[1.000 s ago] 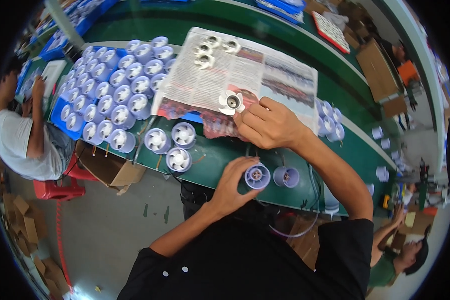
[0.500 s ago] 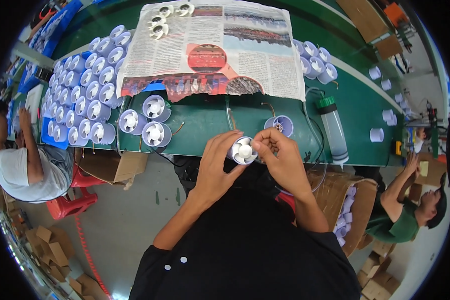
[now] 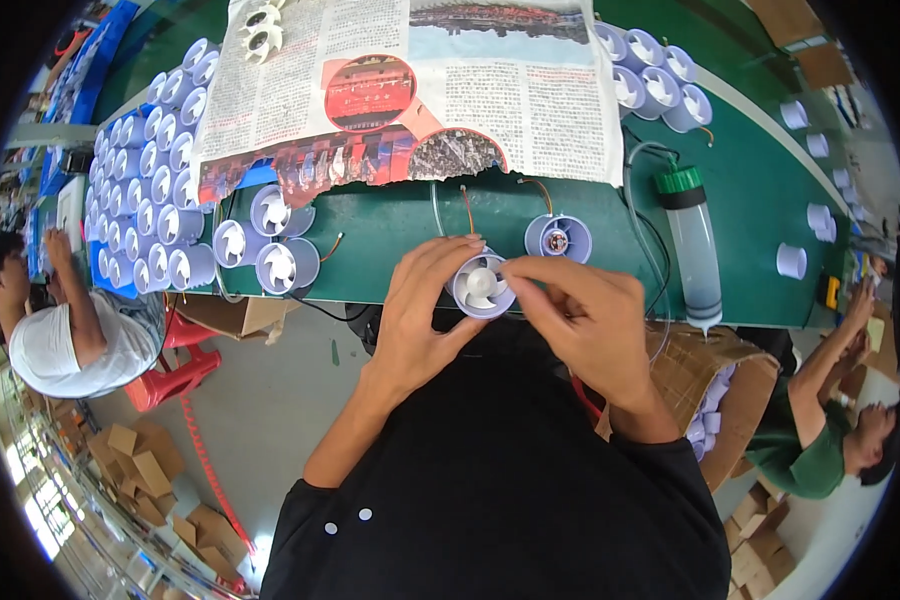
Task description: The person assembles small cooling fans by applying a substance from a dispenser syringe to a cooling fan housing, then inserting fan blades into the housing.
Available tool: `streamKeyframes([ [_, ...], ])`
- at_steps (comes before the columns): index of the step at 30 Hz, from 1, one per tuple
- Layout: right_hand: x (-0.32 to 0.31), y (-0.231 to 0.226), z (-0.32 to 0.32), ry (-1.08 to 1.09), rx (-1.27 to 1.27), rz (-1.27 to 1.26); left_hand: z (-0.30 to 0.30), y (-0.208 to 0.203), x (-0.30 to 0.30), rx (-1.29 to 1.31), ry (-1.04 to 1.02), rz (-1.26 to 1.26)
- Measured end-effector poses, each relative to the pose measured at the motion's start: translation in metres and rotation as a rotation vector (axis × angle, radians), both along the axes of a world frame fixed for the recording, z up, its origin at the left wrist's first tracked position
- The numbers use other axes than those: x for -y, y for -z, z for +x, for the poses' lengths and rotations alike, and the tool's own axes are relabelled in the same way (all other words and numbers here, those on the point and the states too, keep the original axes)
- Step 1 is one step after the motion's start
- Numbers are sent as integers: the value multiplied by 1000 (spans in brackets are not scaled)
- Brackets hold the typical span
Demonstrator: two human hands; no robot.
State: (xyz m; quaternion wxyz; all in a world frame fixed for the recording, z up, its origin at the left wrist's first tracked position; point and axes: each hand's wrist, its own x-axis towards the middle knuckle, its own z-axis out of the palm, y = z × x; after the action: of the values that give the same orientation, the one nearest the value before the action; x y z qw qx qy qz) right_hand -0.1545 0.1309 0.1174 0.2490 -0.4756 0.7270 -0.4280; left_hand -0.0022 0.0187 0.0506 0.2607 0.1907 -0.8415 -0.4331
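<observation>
A small fan [image 3: 482, 286], a lavender cylinder with a white bladed rotor facing up, is held in front of my body at the table's near edge. My left hand [image 3: 412, 305] wraps round its left side, fingers at the back and thumb at the front. At the right rim my right hand [image 3: 592, 318] is closed in a pinch, its fingertips against the fan and the rotor's edge; the exact contact is partly hidden. Just behind my right hand stands a lavender housing [image 3: 573, 240] without a rotor, its motor showing. Three fans with rotors [image 3: 282, 265] stand to the left.
Newspaper [image 3: 520, 110] covers the table's middle, with loose white rotors [image 3: 263, 40] on it. Many fans [image 3: 160, 215] crowd a blue tray at left. A green-capped syringe [image 3: 692, 240] with a hose lies at right. A carton of housings [image 3: 745, 385] stands below. Two people sit at either side.
The view has shifted, so the table things appear displaced. My right hand has bent further over the fan's right rim, and the rotor blades sit at a different angle. My left hand keeps its hold.
</observation>
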Motion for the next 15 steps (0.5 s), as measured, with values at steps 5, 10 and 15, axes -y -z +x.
streamKeyframes([
  [5, 8, -3, -28, -257, -188, 45, -7, -11, -7, 33, -46, 28],
  [10, 15, -25, -42, -269, -185, -130, -9, -5, -25, 40, -218, 95],
  [15, 18, -13, -38, -326, -101, -83, -4, -7, -26, -21, -321, 40],
])
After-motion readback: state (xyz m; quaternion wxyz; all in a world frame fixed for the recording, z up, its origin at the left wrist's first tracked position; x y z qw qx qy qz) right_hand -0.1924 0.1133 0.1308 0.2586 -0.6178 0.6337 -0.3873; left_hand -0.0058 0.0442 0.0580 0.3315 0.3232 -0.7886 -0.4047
